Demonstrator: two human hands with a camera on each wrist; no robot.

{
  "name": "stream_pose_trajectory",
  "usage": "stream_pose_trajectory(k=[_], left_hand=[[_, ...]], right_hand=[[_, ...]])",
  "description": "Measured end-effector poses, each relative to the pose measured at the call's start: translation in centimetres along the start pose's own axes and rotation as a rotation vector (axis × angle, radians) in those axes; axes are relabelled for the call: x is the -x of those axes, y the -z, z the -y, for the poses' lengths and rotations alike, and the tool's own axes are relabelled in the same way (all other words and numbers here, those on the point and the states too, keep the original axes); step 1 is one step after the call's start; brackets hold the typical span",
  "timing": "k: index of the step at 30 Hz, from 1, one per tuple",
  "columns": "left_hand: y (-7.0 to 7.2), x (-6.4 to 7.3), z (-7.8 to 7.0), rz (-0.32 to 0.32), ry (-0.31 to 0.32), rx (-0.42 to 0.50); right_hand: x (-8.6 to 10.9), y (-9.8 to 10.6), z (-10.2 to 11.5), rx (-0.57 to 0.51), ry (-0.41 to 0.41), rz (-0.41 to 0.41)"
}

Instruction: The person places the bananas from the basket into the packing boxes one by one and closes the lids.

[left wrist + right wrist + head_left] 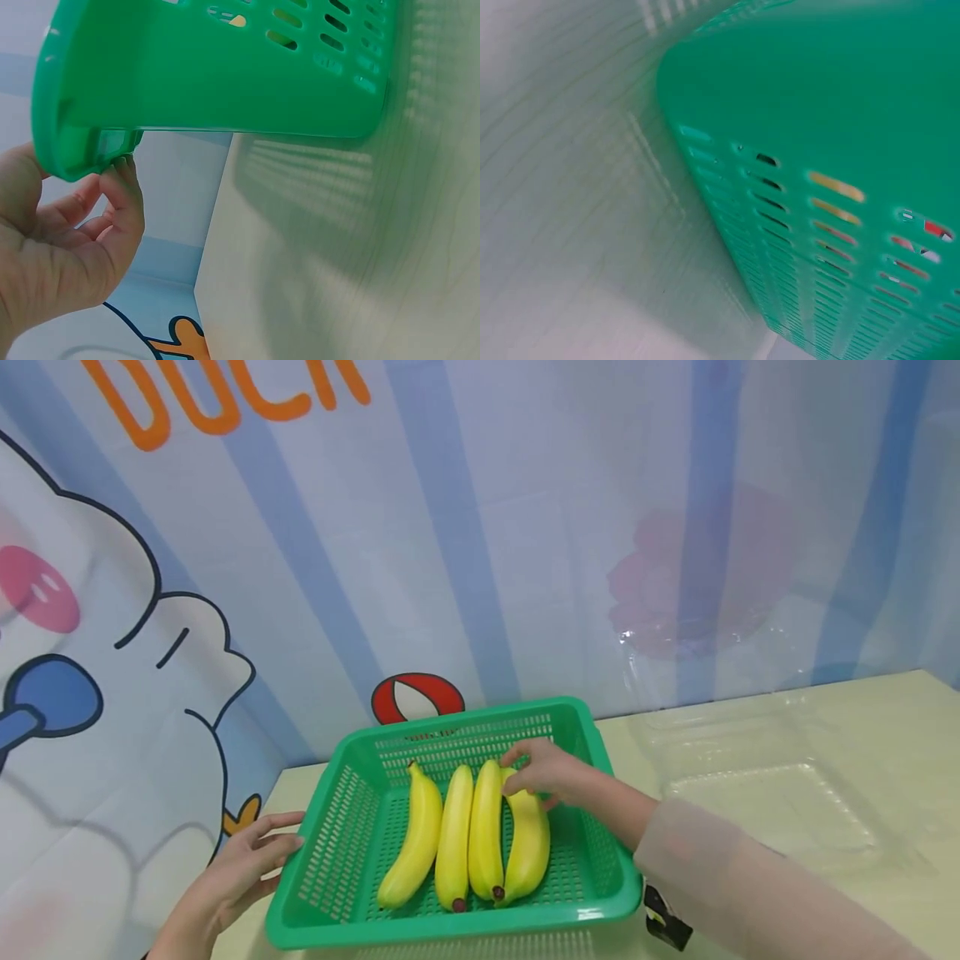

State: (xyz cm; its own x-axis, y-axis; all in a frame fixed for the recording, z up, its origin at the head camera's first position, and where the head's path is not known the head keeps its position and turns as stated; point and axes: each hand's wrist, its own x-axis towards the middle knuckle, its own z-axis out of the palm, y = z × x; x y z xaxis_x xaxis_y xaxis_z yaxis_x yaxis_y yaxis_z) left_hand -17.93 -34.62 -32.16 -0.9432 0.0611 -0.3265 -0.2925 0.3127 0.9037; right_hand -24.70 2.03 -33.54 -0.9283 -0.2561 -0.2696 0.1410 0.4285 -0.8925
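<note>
Striped, softly creased cartoon cloth [525, 568] backs a pale wood-grained surface [892, 718], where four smooth, curved bananas [453, 835] lie in a slotted green plastic basket [450, 927]; whether anything remains cannot be told. A person's left hand [243, 864] pinches its rim; the right hand [551, 768] bends near the rightmost banana's [529, 847] upper end, its grip unclear, beside a transparent plastic container [862, 814].
</note>
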Motion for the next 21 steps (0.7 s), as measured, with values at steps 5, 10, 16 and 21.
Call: stream_pose_trajectory(k=[5,10,16,21], left_hand=[[0.2,0.0,0.0,0.012,-0.001,0.018],[0.1,-0.1,0.1,0.015,-0.005,0.023],[0.1,-0.3,0.1,0.013,0.0,0.023],[0.1,-0.3,0.1,0.011,0.015,0.034]], right_hand=[[-0.1,-0.3,0.2,0.037,-0.01,-0.042],[-0.3,-0.2,-0.1,0.052,-0.071,-0.071],[-0.8,-0.3,-0.6,0.094,-0.119,-0.077],[-0.8,-0.6,-0.8,0.145,-0.153,-0.051]])
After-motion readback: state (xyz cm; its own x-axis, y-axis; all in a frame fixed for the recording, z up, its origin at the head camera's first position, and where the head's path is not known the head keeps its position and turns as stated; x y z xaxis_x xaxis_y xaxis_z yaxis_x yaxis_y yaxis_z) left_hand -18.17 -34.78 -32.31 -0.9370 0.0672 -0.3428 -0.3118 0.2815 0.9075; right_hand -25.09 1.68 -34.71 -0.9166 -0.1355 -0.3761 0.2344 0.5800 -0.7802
